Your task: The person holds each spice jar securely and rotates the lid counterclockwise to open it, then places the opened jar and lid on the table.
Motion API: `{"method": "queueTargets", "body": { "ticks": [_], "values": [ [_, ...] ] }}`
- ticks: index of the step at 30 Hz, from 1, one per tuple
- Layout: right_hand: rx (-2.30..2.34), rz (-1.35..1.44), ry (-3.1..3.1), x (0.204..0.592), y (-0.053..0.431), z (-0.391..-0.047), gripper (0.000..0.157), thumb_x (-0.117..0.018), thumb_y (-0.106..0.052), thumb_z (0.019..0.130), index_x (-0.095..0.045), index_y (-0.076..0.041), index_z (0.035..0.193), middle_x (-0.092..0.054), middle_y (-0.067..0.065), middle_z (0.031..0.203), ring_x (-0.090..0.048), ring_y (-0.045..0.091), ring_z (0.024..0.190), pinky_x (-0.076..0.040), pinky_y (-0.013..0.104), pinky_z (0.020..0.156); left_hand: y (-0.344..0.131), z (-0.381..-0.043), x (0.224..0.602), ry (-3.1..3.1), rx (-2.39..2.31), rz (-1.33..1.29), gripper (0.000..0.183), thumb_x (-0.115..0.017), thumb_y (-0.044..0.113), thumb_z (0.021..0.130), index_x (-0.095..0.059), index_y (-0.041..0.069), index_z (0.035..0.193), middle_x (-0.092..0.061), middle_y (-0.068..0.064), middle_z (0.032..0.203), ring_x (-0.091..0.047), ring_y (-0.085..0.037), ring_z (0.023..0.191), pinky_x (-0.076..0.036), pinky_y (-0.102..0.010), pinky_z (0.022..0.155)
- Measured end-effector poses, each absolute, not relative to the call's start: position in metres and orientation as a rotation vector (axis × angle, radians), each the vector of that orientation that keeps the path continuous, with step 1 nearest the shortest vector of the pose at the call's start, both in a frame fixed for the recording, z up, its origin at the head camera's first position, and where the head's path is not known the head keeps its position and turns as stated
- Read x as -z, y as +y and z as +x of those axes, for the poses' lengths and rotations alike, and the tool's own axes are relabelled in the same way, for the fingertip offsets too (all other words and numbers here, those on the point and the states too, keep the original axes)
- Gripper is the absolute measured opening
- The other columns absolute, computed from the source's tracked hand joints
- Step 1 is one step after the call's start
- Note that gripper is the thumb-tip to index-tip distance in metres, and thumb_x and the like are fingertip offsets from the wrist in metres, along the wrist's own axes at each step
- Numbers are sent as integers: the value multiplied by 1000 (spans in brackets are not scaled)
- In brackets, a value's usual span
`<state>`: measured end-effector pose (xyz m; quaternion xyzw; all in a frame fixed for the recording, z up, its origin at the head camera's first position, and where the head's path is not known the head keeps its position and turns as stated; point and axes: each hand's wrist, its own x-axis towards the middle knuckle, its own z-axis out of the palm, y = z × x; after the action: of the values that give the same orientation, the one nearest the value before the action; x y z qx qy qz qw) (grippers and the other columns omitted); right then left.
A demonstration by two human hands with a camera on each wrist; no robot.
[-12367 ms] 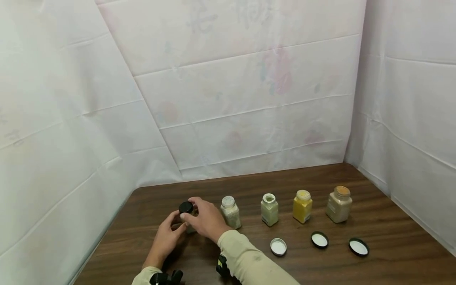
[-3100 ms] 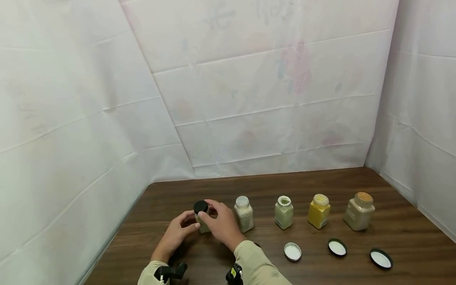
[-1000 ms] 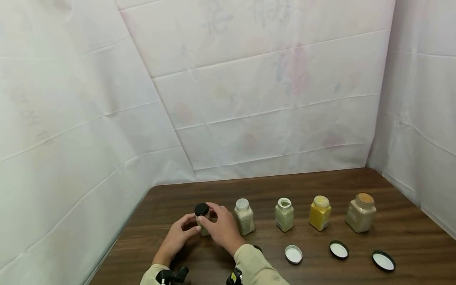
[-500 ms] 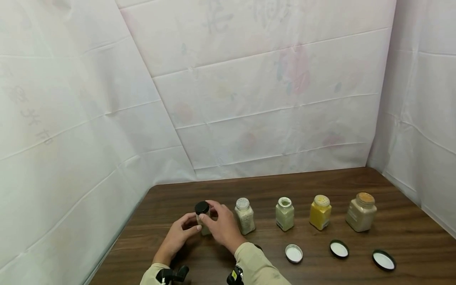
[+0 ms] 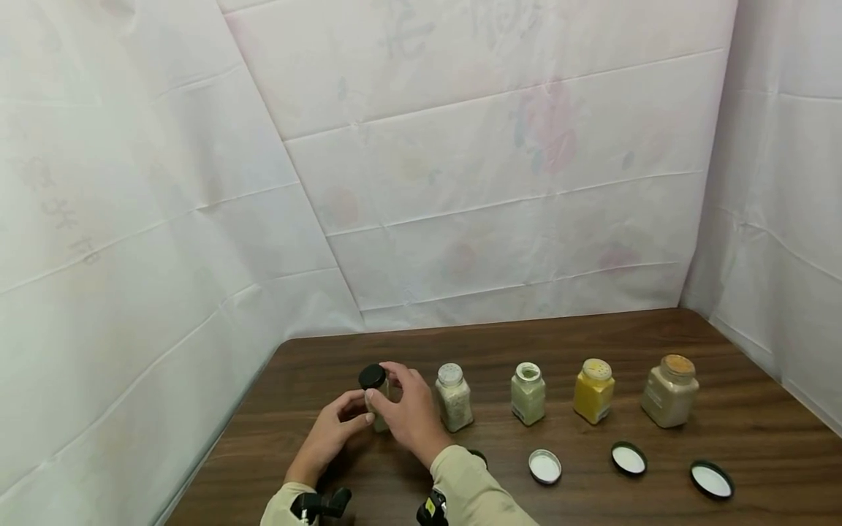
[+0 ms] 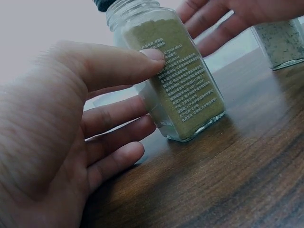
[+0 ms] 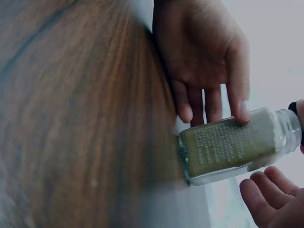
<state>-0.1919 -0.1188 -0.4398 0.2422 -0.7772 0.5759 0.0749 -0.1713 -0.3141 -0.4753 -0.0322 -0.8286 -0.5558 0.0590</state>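
A square glass spice jar [image 6: 190,90] of olive-green powder, with printed white text, stands at the left of the table. My left hand [image 5: 329,435] holds its body between thumb and fingers. At its top, my right hand [image 5: 411,413] pinches the black lid [image 5: 373,376] between thumb and fingers. In the left wrist view the jar's threaded neck [image 6: 135,12] shows below the lid, which sits high and off to one side. The right hand's lower fingers [image 7: 273,192] spread beside the jar in the right wrist view.
To the right stand open jars: a speckled one [image 5: 454,402], a pale green one [image 5: 528,398], a yellow one [image 5: 594,394] and a tan one [image 5: 669,394]. Upturned lids [image 5: 544,466] lie before them on the brown table [image 5: 579,504]; one is mostly behind the right cuff. White sheeting [image 5: 460,204] surrounds the table.
The right hand and the black lid have risen slightly in the last half second, showing more of the jar below. The left hand keeps its hold. Since the oldest frame the view has shifted.
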Motion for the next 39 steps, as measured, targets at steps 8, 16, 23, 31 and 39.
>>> {"method": "queueTargets", "body": {
  "ticks": [8,16,23,31,39],
  "values": [
    [-1774,696,-2258,435,-113,-191,51,-69,-39,95,-58,-16,139,-60,3,119,-60,26,118,-52,45,90,-310,-172,474,-2496,1742,-112,42,-75,19,91,-64,13,131,-68,-9,121,-61,-26,110,-48,-33,90],
    [-1810,675,-2248,435,-110,-188,48,-70,-36,95,-58,-17,137,-60,3,120,-59,24,118,-53,44,90,-308,-171,476,-2499,1739,-125,42,-74,21,91,-63,13,131,-67,-9,122,-61,-24,111,-47,-33,92],
    [-1848,676,-2210,431,-111,-182,43,-70,-36,94,-58,-19,132,-59,1,126,-58,23,121,-53,42,89,-310,-170,475,-2490,1705,-93,41,-77,20,90,-66,13,128,-69,-6,118,-62,-21,108,-47,-33,90],
    [-1813,704,-2196,427,-105,-173,39,-72,-31,93,-59,-16,127,-60,0,123,-61,18,112,-55,38,84,-314,-171,474,-2504,1691,-92,41,-76,19,90,-65,12,128,-69,-6,118,-61,-21,108,-47,-32,91],
    [-1774,730,-2267,431,-93,-167,38,-75,-25,90,-59,-16,123,-62,-2,114,-63,20,98,-52,27,72,-313,-172,474,-2503,1669,-77,41,-77,19,89,-66,11,127,-69,-6,118,-61,-19,108,-47,-32,92]
  ]
}}
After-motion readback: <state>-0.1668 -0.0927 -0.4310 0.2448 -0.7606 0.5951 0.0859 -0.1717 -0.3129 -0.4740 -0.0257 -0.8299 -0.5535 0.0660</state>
